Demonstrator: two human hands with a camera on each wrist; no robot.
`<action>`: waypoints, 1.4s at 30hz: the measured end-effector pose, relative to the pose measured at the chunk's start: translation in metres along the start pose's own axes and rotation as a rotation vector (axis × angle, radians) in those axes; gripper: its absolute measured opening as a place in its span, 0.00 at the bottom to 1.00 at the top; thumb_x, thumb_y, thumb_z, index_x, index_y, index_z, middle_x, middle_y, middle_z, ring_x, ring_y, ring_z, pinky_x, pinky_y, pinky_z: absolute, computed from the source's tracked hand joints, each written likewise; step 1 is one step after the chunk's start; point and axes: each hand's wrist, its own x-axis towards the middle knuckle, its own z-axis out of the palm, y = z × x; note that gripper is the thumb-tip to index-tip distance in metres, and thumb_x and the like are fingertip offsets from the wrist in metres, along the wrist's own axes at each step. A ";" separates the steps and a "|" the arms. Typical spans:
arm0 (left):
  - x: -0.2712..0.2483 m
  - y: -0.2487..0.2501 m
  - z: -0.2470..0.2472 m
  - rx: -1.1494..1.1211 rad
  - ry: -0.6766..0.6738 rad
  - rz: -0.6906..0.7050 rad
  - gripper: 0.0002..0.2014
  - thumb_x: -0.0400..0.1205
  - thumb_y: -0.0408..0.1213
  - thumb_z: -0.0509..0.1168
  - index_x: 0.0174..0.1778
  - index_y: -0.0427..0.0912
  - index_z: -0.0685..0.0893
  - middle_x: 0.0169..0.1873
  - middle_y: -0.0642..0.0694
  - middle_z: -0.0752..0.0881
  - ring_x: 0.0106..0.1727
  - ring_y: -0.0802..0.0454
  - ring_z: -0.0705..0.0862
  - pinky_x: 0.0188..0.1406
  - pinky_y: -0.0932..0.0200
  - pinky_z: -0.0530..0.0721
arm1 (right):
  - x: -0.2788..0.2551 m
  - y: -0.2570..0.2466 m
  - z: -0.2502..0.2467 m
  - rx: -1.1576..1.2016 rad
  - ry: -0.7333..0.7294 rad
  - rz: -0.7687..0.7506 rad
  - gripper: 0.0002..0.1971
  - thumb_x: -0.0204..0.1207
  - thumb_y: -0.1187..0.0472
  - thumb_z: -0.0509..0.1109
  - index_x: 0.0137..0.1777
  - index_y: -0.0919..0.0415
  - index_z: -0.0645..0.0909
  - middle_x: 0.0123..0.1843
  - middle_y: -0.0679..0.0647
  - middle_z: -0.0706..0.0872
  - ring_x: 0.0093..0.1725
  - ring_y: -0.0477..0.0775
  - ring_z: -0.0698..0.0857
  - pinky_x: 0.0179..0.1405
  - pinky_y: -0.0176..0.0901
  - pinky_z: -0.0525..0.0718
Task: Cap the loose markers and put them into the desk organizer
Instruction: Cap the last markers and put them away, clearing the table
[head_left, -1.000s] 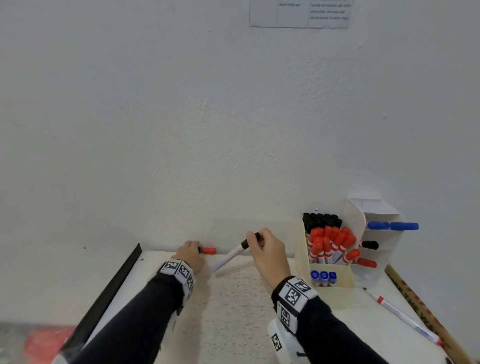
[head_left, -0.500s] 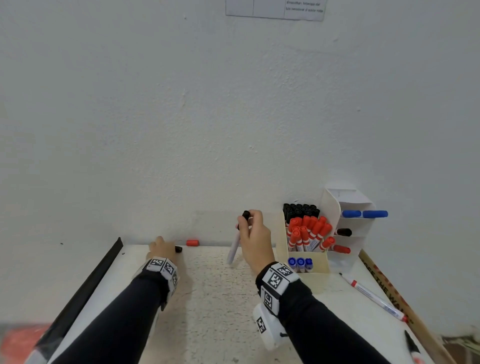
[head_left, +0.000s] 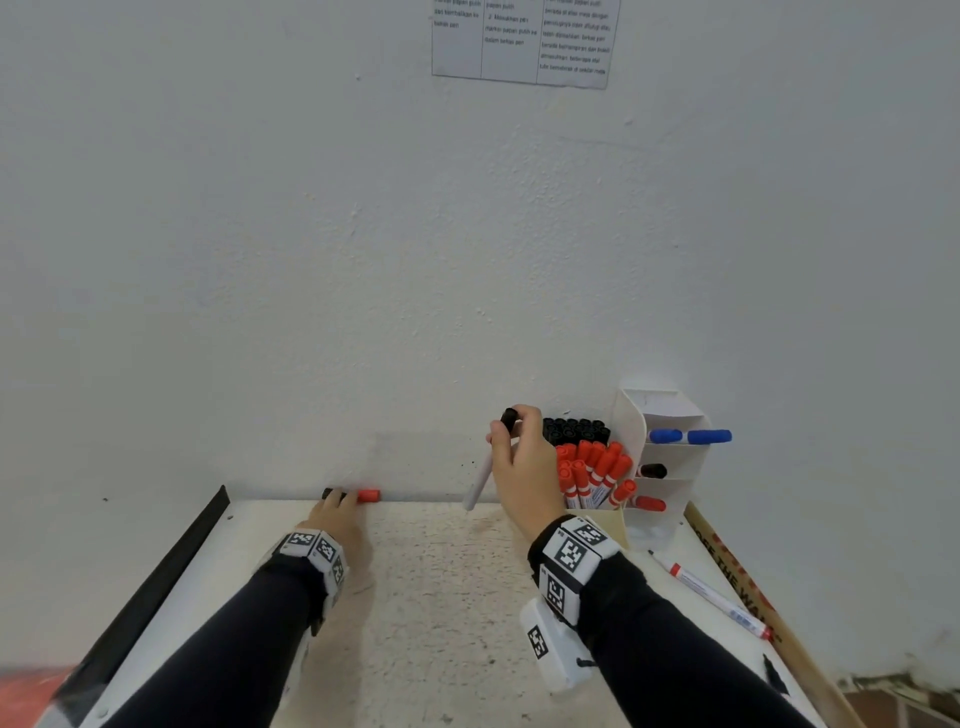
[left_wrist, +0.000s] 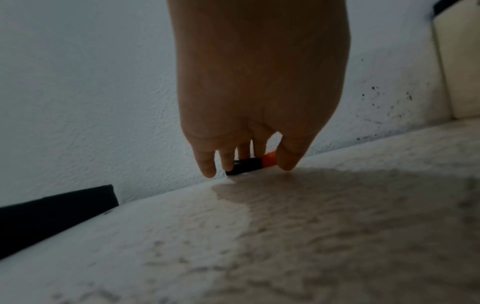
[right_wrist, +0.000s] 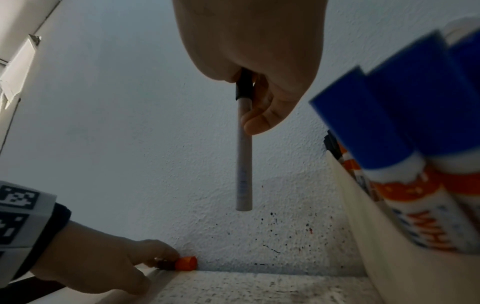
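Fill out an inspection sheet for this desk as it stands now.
Surface: speckled white desk against a wall.
Job's things: black marker held nearly upright; black cap and red cap at the wall; organizer with black, red, blue markers.
Clutter: red pen, wooden ruler.
Grippers: right hand grips the black marker; left hand fingers at the black cap.
Cables: nothing seen.
Surroundings: printed sheet on the wall.

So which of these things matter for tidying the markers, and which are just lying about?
Part of the job:
- black-capped white marker held by the right hand
- small black and red caps at the left hand
- white desk organizer
- loose red-tipped marker

Lying about:
- printed paper sheet on the wall
- wooden ruler
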 end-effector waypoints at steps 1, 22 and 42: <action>0.006 -0.002 0.001 0.012 -0.030 -0.005 0.30 0.82 0.34 0.57 0.81 0.39 0.55 0.80 0.43 0.56 0.81 0.45 0.58 0.81 0.51 0.60 | 0.002 0.002 -0.002 -0.003 0.004 -0.005 0.12 0.83 0.56 0.58 0.63 0.60 0.68 0.48 0.53 0.83 0.48 0.52 0.84 0.47 0.45 0.83; -0.017 0.005 -0.009 -0.209 0.099 -0.133 0.12 0.86 0.34 0.54 0.62 0.34 0.71 0.58 0.33 0.82 0.59 0.38 0.81 0.56 0.50 0.78 | 0.020 -0.006 -0.097 -0.132 0.362 -0.228 0.14 0.82 0.56 0.55 0.57 0.68 0.69 0.29 0.42 0.73 0.23 0.42 0.73 0.20 0.29 0.71; -0.082 0.071 0.014 -0.470 0.027 0.013 0.02 0.82 0.37 0.61 0.48 0.43 0.76 0.38 0.43 0.83 0.36 0.49 0.78 0.39 0.58 0.80 | -0.027 0.065 -0.156 -0.220 0.265 0.152 0.10 0.77 0.68 0.66 0.57 0.67 0.75 0.50 0.58 0.84 0.46 0.53 0.82 0.46 0.41 0.78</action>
